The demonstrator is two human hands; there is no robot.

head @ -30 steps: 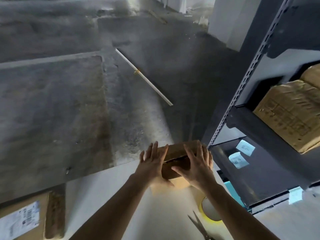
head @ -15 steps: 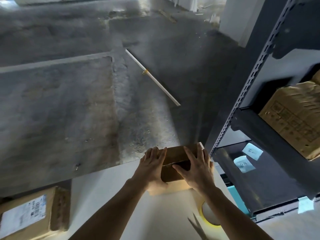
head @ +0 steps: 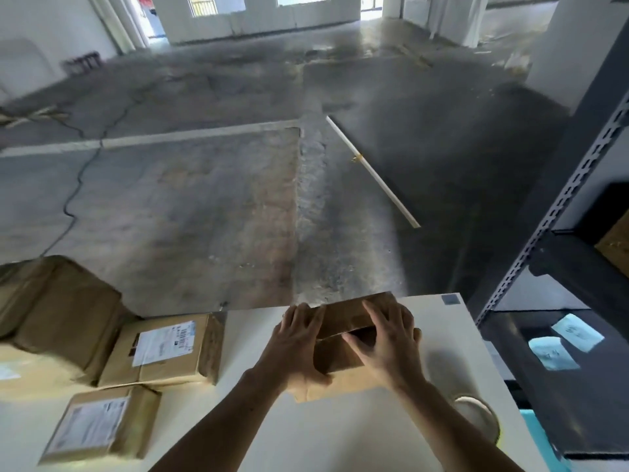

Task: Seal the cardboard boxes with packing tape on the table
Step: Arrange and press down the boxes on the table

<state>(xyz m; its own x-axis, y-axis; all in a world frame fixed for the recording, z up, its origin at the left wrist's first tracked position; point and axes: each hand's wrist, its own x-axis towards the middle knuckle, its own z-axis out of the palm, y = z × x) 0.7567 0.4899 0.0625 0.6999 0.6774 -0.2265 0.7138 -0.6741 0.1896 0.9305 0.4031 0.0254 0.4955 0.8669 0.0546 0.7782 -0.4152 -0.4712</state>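
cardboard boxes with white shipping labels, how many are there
2 for sure: far box just left of the left hand, near box at lower left. A white patch at the frame's left edge may be a third, cut off.

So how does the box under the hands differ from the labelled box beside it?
The box under the hands shows no label; the labelled box has a white one on top. The first shows a dark gap between flaps, left hand and right hand pressing it; the labelled box lies closed, untouched. Both are brown cardboard on the table.
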